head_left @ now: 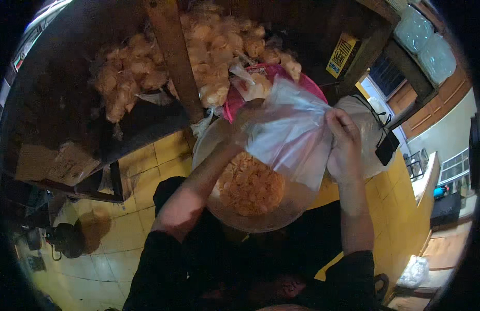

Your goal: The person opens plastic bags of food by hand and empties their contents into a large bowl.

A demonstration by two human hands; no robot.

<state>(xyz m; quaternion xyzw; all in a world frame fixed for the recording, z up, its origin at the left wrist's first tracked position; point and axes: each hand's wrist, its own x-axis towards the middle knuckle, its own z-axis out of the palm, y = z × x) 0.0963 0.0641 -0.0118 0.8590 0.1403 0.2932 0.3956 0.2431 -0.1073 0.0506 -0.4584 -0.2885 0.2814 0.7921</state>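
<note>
A clear plastic bag (294, 137) is spread between my hands, above a large pale tub. My right hand (345, 136) pinches a gathered edge of it, and folds fan out from those fingers. At the bag's other side is my left hand (246, 122), dim and blurred, closed at its edge. Beneath, the round tub (298, 203) holds a heap of orange chip-like pieces (252, 187). The bag covers the tub's far right part. Just beyond my left hand stands a bright pink basket (232, 102) with a filled plastic bag in it.
Many filled bags of orange snacks (214, 44) lie on a dark wooden shelf, behind a wooden post (172, 49). A yellow box (342, 54) stands at its right. Beside the tub is a big translucent sack (367, 116) with a black phone-like object (387, 147). Yellow tiles (139, 228) cover the floor.
</note>
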